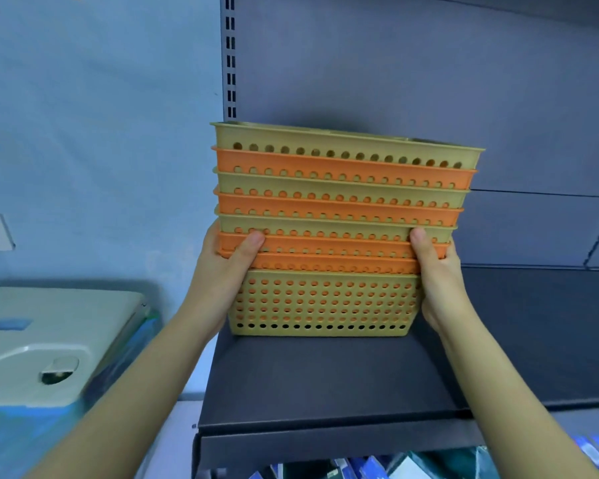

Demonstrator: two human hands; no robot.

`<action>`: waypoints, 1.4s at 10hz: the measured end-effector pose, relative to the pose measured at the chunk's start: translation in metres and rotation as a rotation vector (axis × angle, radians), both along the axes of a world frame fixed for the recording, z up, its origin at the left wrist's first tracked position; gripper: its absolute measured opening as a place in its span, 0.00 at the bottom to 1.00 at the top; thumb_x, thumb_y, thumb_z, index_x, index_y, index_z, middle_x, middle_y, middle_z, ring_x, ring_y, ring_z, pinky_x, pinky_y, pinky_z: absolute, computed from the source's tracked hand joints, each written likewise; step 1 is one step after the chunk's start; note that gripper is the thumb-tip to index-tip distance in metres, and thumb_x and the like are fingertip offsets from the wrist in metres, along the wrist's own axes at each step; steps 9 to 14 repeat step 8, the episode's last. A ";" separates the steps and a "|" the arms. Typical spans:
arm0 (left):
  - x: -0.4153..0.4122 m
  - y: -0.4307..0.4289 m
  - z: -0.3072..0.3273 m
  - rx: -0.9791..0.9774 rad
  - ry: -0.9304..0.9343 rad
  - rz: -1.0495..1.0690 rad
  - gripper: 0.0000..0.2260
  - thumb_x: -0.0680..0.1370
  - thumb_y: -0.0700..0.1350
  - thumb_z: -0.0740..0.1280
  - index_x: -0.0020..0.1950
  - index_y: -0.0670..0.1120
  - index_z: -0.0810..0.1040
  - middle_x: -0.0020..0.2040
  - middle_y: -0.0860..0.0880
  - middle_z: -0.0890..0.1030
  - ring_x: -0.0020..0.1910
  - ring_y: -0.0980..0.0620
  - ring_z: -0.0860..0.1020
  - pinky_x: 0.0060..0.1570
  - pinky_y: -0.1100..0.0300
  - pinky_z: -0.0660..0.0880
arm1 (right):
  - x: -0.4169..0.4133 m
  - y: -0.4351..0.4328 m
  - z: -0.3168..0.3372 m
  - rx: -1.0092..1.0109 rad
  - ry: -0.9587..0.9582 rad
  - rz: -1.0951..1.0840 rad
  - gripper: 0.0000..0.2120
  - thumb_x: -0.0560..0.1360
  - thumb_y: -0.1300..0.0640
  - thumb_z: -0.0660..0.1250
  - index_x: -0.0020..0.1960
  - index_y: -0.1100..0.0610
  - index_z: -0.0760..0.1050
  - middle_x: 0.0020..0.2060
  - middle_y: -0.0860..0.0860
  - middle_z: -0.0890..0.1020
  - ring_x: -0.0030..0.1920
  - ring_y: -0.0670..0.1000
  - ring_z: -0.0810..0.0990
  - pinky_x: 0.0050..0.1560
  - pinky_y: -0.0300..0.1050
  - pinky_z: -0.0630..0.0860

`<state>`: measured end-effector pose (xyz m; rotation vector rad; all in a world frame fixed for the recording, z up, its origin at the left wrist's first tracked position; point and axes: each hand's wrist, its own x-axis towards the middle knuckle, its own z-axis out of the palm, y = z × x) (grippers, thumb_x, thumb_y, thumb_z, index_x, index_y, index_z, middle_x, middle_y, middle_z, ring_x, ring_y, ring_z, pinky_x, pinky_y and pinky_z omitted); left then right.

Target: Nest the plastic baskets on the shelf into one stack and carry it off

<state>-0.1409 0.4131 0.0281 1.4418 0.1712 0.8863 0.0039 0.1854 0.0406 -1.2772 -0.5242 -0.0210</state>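
The stack of baskets (pixel 325 302) stood nested as one over the left end of the dark shelf (pixel 325 382), close to its left edge and back from its front edge. Olive-yellow and orange rims were layered up it, with an olive basket outermost at the bottom. Whether the base touched the shelf could not be told. The left hand (pixel 229 267) clasped the stack's left side, thumb curled across the front over the lower orange rims. The right hand (pixel 436 271) gripped the right side the same way, thumb up at an olive rim. A slotted upright (pixel 229 57) rose behind the stack. Off the shelf's left edge sat a pale grey machine (pixel 49 340), and coloured packets (pixel 377 468) showed under the front edge.
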 end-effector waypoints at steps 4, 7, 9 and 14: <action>0.063 0.017 0.001 0.045 0.062 0.024 0.18 0.77 0.54 0.69 0.66 0.55 0.71 0.58 0.57 0.82 0.51 0.63 0.83 0.43 0.69 0.78 | 0.064 0.019 0.002 -0.027 0.018 -0.001 0.25 0.65 0.39 0.71 0.60 0.43 0.71 0.55 0.46 0.83 0.49 0.42 0.85 0.42 0.39 0.80; 0.061 0.014 0.004 0.083 0.083 0.020 0.24 0.68 0.62 0.69 0.62 0.60 0.71 0.58 0.57 0.82 0.51 0.64 0.82 0.50 0.63 0.78 | 0.072 0.021 0.001 -0.066 0.020 -0.023 0.31 0.62 0.34 0.74 0.61 0.42 0.72 0.55 0.45 0.84 0.51 0.44 0.85 0.51 0.46 0.82; 0.045 0.012 0.011 0.149 0.118 -0.005 0.22 0.72 0.59 0.69 0.65 0.60 0.70 0.58 0.59 0.81 0.51 0.68 0.81 0.55 0.63 0.78 | 0.063 0.010 0.003 -0.169 0.002 -0.035 0.43 0.62 0.30 0.73 0.72 0.44 0.64 0.64 0.47 0.79 0.59 0.45 0.82 0.62 0.52 0.77; 0.045 0.012 0.011 0.149 0.118 -0.005 0.22 0.72 0.59 0.69 0.65 0.60 0.70 0.58 0.59 0.81 0.51 0.68 0.81 0.55 0.63 0.78 | 0.063 0.010 0.003 -0.169 0.002 -0.035 0.43 0.62 0.30 0.73 0.72 0.44 0.64 0.64 0.47 0.79 0.59 0.45 0.82 0.62 0.52 0.77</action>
